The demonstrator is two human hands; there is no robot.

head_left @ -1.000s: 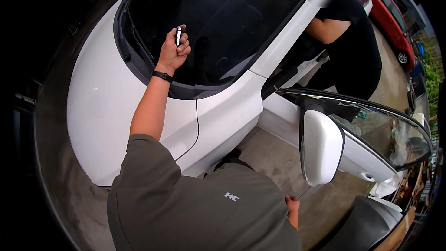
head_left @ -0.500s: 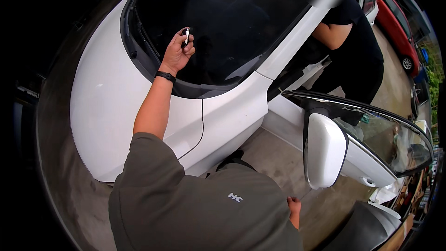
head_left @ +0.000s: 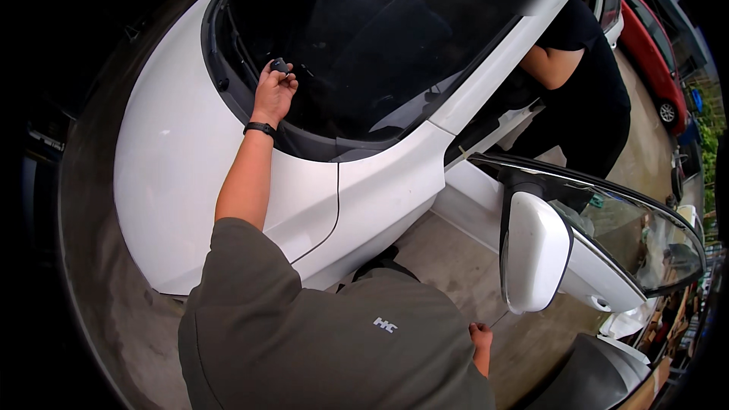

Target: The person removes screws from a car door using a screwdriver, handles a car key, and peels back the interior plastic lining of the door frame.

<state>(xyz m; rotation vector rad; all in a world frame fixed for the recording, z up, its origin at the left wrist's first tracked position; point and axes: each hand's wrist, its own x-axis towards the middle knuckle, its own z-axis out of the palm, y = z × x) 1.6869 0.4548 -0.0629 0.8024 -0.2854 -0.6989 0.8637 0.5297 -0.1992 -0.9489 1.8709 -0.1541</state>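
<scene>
My left hand (head_left: pixel 275 93) is stretched over the lower windshield (head_left: pixel 364 38) of a white car, its fingers closed on a small black car key fob (head_left: pixel 279 67). A dark band circles that wrist. The fob is held just above the glass, near the wiper (head_left: pixel 241 47). My right hand (head_left: pixel 480 336) hangs low at my side, below the white side mirror (head_left: pixel 536 254). Its fingers are curled, and whatever they may hold is too small to make out. A thin dark line shows beside it; I cannot tell whether it is held or on the floor.
The front door (head_left: pixel 607 277) stands open on the right. A person in dark clothes (head_left: pixel 588 99) leans into the car through the doorway. A red car (head_left: pixel 653 57) is parked behind. A dark curved panel (head_left: pixel 588 376) lies at lower right, near stacked clutter.
My left hand has moved slightly left and down, and the fob has turned so that its dark face shows. My right hand stays nearly where it was.
</scene>
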